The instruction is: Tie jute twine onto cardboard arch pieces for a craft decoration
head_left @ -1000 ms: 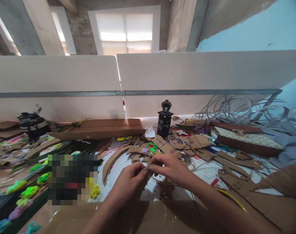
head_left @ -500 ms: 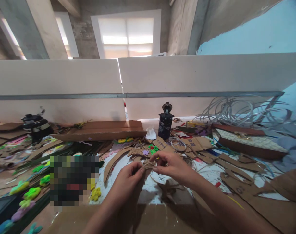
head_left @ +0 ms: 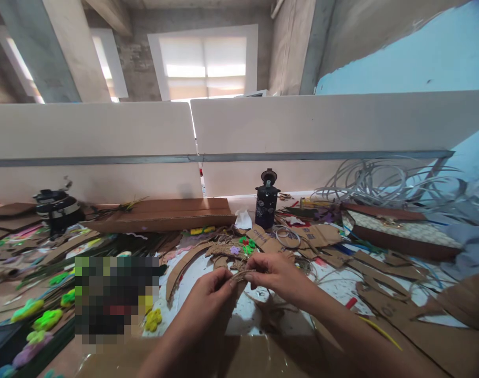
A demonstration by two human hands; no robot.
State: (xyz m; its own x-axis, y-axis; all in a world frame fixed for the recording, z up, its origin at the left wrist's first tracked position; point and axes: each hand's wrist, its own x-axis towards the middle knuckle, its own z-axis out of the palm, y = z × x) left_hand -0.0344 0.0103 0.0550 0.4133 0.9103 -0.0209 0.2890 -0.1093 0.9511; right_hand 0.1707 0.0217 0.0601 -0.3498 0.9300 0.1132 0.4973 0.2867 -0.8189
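Note:
Between my hands is a cardboard strip wrapped in brown jute twine (head_left: pixel 240 275). My left hand (head_left: pixel 210 294) pinches its left side between thumb and fingers. Thumb and fingertips of my right hand (head_left: pixel 274 272) are closed on the twine at the strip's other side. Loose twine (head_left: pixel 271 310) hangs and lies in a tangle below my right hand. Just beyond lie a curved cardboard strip (head_left: pixel 184 268), a twine-covered piece with a purple flower (head_left: pixel 235 250), and red and green fuzzy flowers (head_left: pixel 247 245). My fingers hide part of the wrapped strip.
A dark bottle (head_left: pixel 267 205) with its lid up stands behind my hands. Cardboard scraps (head_left: pixel 314 237), a handbag (head_left: pixel 401 231) and coiled pale tubing (head_left: pixel 365 181) are at right. A long cardboard box (head_left: pixel 164 214) and fuzzy flowers (head_left: pixel 48 319) lie at left; a white partition (head_left: pixel 145 128) runs behind.
My right hand has turned slightly and its fingers have come lower, closer against the twine. My left hand keeps its pinch. The whole view has shifted a little.

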